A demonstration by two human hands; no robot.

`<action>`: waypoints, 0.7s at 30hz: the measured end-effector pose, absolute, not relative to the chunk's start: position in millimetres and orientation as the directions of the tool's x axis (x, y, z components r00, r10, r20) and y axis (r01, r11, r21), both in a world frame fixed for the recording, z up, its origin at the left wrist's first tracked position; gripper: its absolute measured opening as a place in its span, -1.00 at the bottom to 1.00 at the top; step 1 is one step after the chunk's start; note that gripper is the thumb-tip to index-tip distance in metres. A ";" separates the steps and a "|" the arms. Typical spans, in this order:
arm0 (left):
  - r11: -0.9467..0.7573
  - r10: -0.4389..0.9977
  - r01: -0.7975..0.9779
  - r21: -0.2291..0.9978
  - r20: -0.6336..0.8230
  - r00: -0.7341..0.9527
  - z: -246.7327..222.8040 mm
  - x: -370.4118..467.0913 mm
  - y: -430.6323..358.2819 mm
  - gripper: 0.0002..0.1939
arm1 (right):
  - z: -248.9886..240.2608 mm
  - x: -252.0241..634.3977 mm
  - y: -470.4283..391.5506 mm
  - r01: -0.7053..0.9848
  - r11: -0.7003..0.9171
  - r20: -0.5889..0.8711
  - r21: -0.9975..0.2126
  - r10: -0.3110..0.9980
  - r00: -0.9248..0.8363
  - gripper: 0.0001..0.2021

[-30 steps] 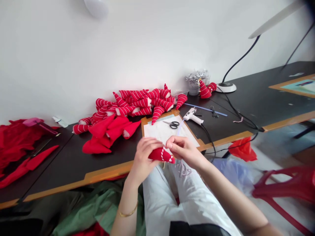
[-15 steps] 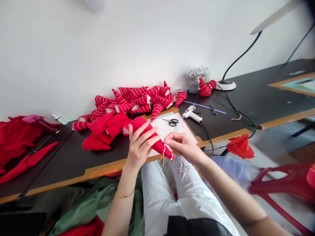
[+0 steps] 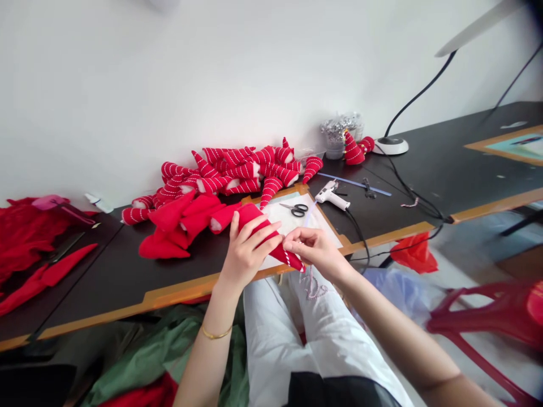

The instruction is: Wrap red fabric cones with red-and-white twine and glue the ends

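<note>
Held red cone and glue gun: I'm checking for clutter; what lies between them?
In the head view: scissors on the white sheet, then a pale strip.

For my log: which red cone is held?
The cone in the left hand: white cord shows only near its tip; striped cones behind show it along their length, plain cones show none.

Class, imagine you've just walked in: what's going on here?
A person's left hand holds a red cone while the right hand pinches a white twisted cord at its side. The cord shows near the narrow end; the visible wider part is plain. Beyond lies a pile of white-striped cones, with plain red cones before it. Scissors and a glue gun lie unheld.
</note>
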State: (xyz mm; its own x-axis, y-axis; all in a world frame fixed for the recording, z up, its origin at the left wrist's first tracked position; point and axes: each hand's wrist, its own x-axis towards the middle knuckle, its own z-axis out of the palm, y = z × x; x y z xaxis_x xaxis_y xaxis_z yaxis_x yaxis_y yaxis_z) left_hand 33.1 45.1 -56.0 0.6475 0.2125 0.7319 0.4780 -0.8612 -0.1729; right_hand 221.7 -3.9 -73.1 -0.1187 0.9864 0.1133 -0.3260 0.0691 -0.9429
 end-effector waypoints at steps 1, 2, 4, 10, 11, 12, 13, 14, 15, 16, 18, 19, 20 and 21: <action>-0.858 0.217 0.483 -0.174 0.731 0.648 -56.3 33.2 45.7 -0.77 | -73.9 220.7 -3.2 -0.330 0.073 0.112 -0.941 0.989 -0.101 -0.67; -0.852 0.220 0.492 -0.179 0.731 0.646 -56.4 33.1 46.5 -0.78 | -74.5 219.6 -2.9 -0.335 0.081 0.116 -0.939 0.990 -0.085 -0.66; -0.834 0.227 0.514 -0.201 0.724 0.651 -56.7 32.3 48.4 -0.79 | -75.1 217.3 -3.1 -0.338 0.094 0.127 -0.936 0.989 -0.078 -0.66; -0.825 0.238 0.523 -0.214 0.708 0.665 -59.0 29.2 51.5 -0.81 | -73.6 214.8 0.7 -0.297 0.138 0.166 -0.945 0.984 -0.071 -0.69; -0.823 0.238 0.526 -0.215 0.710 0.663 -59.2 28.8 51.5 -0.80 | -73.4 215.7 2.1 -0.295 0.147 0.170 -0.944 0.984 -0.052 -0.69; -0.820 0.237 0.529 -0.218 0.711 0.662 -59.2 28.4 51.6 -0.79 | -73.3 216.9 3.2 -0.293 0.152 0.171 -0.944 0.985 -0.039 -0.70; -0.818 0.238 0.531 -0.220 0.711 0.662 -59.0 27.9 51.6 -0.79 | -73.5 218.1 4.1 -0.292 0.154 0.170 -0.944 0.985 -0.033 -0.70; -0.818 0.239 0.532 -0.220 0.711 0.662 -58.7 27.4 51.6 -0.79 | -74.1 219.3 4.8 -0.290 0.152 0.168 -0.945 0.985 -0.030 -0.70; -0.818 0.239 0.532 -0.217 0.713 0.659 -58.2 26.9 51.7 -0.79 | -75.2 220.2 5.2 -0.288 0.149 0.164 -0.946 0.986 -0.029 -0.70; -0.819 0.239 0.533 -0.211 0.719 0.652 -57.8 26.4 51.6 -0.80 | -76.8 220.8 5.5 -0.287 0.141 0.156 -0.947 0.987 -0.030 -0.70; -0.822 0.236 0.535 -0.198 0.735 0.635 -57.1 25.7 51.5 -0.80 | -81.3 221.1 6.0 -0.291 0.104 0.124 -0.951 0.991 -0.052 -0.69; -0.822 0.233 0.535 -0.194 0.743 0.627 -57.0 25.4 51.5 -0.80 | -83.8 221.0 6.2 -0.303 0.074 0.102 -0.950 0.992 -0.079 -0.68; -0.823 0.228 0.534 -0.192 0.751 0.620 -57.1 25.3 51.6 -0.80 | -86.2 220.7 6.5 -0.324 0.039 0.081 -0.945 0.990 -0.116 -0.68; -0.825 0.219 0.532 -0.192 0.759 0.614 -57.2 25.2 51.7 -0.80 | -88.4 220.3 6.8 -0.352 0.003 0.063 -0.936 0.985 -0.160 -0.67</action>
State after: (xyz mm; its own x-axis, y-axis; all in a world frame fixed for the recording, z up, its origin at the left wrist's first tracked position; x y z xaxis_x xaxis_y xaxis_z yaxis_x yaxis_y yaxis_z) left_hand 25.2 51.7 -57.2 0.6135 0.2193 0.7586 0.5319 -0.8248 -0.1917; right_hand 220.3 6.8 -88.4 -0.1603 0.9850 0.0632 -0.3518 0.0028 -0.9361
